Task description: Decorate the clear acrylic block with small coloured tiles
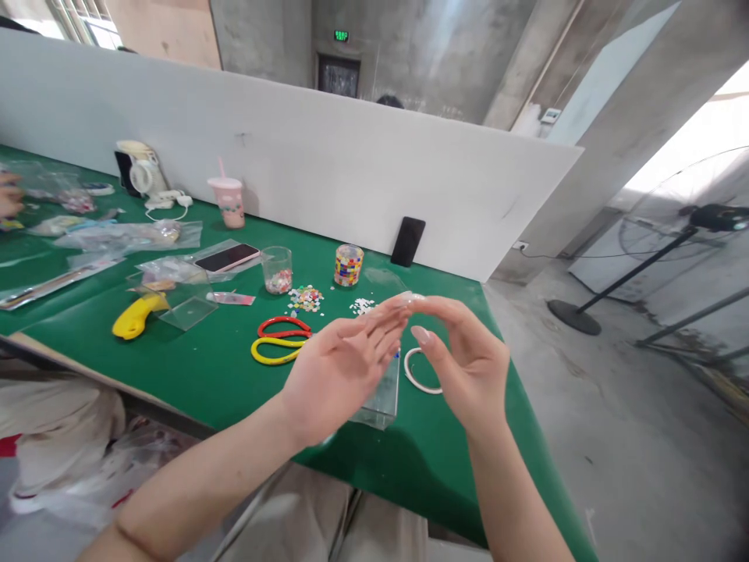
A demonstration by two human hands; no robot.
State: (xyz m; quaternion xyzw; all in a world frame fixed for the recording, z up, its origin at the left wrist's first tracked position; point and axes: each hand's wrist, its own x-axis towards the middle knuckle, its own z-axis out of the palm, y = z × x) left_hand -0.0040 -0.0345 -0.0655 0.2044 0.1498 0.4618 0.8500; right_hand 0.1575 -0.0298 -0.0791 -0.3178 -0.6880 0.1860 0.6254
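Note:
My left hand (pixel 342 367) is raised palm up over the green table (pixel 204 367), fingers spread and pointing right. My right hand (pixel 462 359) faces it, fingers curled, its fingertips meeting the left fingertips around something tiny and pale (pixel 413 297) that I cannot make out. Below the hands lies a clear plastic box (pixel 383 406), partly hidden, and a white ring (pixel 418 375) lies beside it. Red and yellow loops (pixel 281 339) lie to the left. Small heaps of coloured tiles (pixel 305 297) and white tiles (pixel 363 306) sit beyond.
A mosaic-covered cup (pixel 349 264), a clear cup (pixel 277 269), a phone (pixel 227 257), a yellow cutter (pixel 136 315), plastic bags and a pink drink cup (pixel 227 200) stand further left. A dark phone (pixel 408 241) leans on the white partition. Another person's hand (pixel 8 197) shows far left. The table edge drops off right.

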